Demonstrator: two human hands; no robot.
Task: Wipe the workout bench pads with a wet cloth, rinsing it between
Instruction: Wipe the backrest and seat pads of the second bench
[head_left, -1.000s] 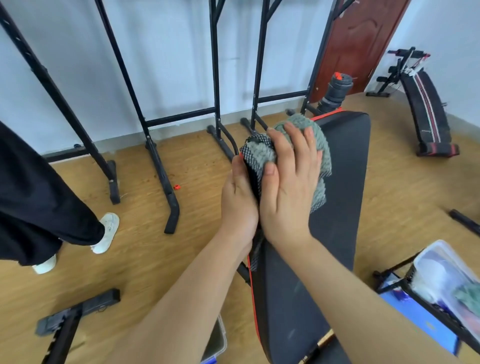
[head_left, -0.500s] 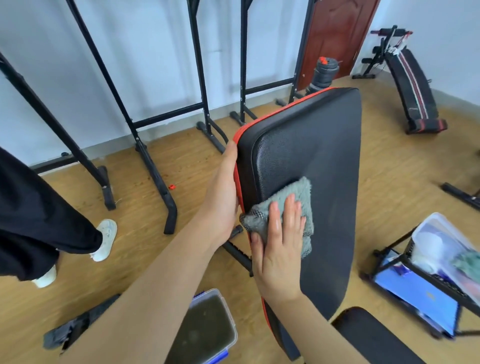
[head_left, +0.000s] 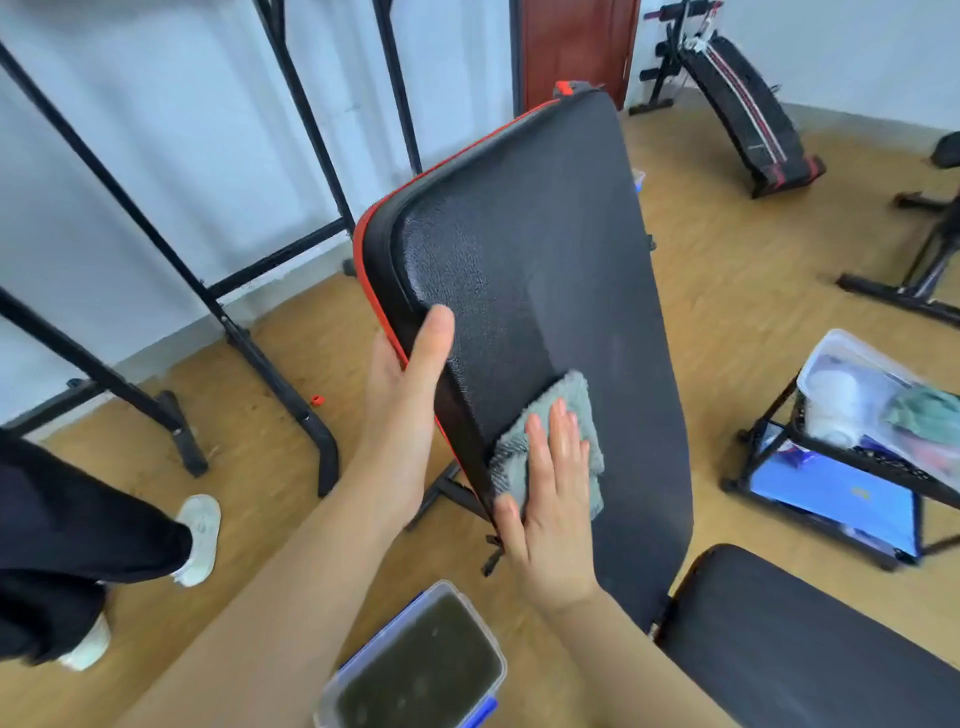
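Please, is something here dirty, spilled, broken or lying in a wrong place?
The water in the plastic box is dark and murky, poor for rinsing. A small red piece lies loose on the floor beside a rack foot. No spill or damage shows.

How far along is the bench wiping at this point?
Done: murky water in the tub suggests the grey cloth has been rinsed. In hand: right hand presses it flat on the backrest pad, left hand steadying its edge. Left: the seat pad, no cloth on it.
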